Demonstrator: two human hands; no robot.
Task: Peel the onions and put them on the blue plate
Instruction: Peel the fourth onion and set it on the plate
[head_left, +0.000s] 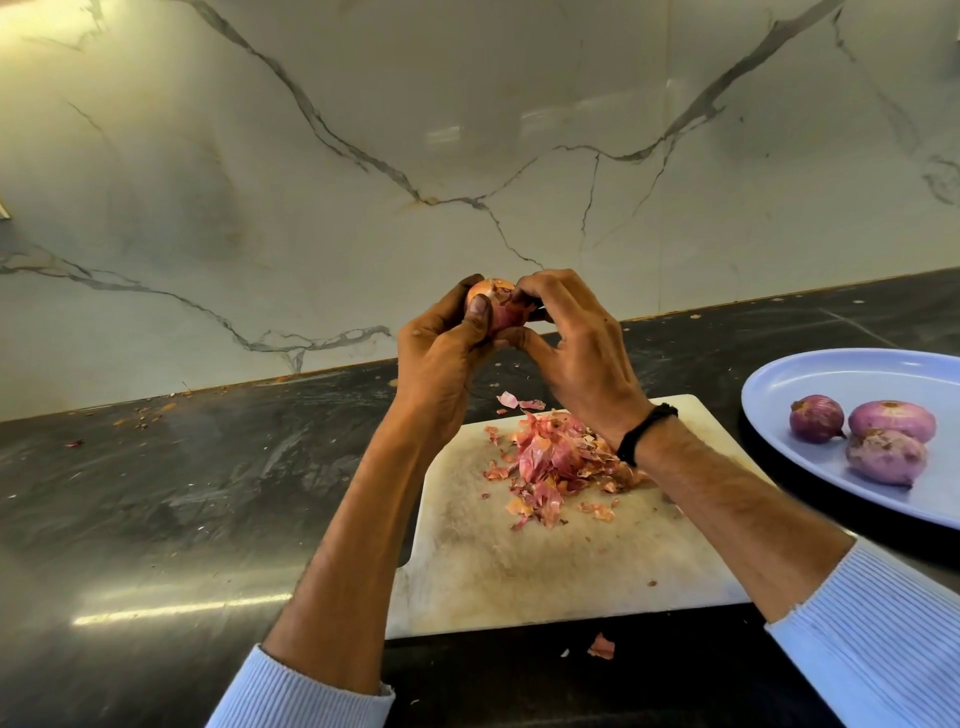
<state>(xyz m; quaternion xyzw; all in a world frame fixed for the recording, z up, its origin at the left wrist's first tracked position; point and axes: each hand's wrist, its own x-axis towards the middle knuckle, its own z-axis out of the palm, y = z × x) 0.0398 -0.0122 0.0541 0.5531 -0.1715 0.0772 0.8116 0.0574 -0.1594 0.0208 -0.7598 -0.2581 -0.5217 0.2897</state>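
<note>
Above the cutting board (545, 571) both hands grip one onion (493, 306) — left hand (441, 358) cupping it, right hand (576, 348) pinching its skin — three peeled onions (878, 436) on the blue plate (810, 374).

Both hands are raised above the far edge of the white cutting board (561, 561). The left hand (441, 358) grips an onion (493, 306), thumb laid across its front. The right hand (576, 343) pinches a flap of skin at the onion's top (fingertips partly hidden behind it). A black band (644, 434) circles the right wrist. A heap of onion skins (550, 462) lies on the board. Three peeled onions (862, 436) sit touching one another on the blue plate (810, 374), right of the board, on the dark counter (182, 493). One stray skin scrap (601, 647) lies on the counter just below the board's near edge.
</note>
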